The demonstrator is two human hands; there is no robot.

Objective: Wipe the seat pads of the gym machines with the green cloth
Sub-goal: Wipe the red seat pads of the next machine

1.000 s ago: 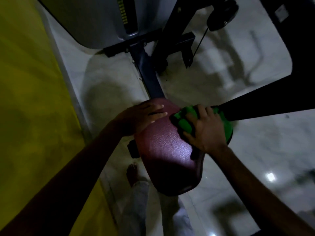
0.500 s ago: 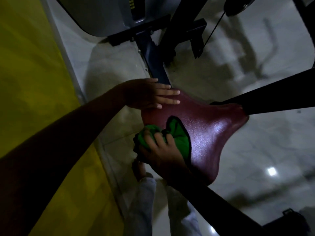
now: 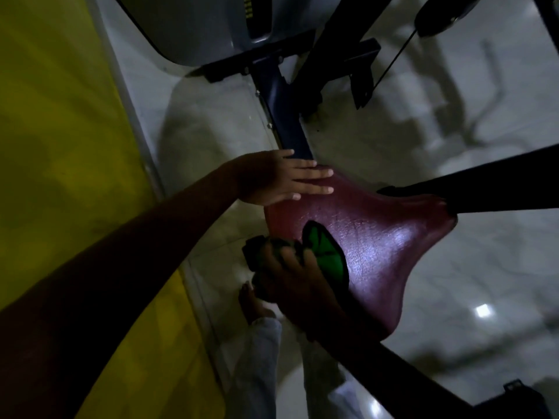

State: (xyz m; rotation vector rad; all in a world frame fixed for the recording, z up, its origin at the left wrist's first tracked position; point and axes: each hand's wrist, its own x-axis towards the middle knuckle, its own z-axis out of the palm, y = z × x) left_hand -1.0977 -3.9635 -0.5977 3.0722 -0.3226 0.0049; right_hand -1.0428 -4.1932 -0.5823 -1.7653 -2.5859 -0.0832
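I see my right hand (image 3: 290, 279) gripping the bunched green cloth (image 3: 325, 252) on the glossy maroon leather seat pad (image 3: 378, 237); my left hand (image 3: 281, 178) rests flat, fingers straight, on the pad's far edge.

Your left hand (image 3: 281, 176) lay flat with straight fingers, arm reaching in from the lower left. Your right hand (image 3: 296, 282) had its fingers curled in a grip.

The right hand (image 3: 290, 285) lies in deep shadow, its grip on the green cloth (image 3: 325, 252) hard to make out; the cloth's left part is dark and blurred. That hand covers the near-left edge of the maroon seat pad (image 3: 384, 246). A black bar (image 3: 490, 186) hides the pad's right tip. The weight-stack housing (image 3: 211, 25) is cut off at the top edge.
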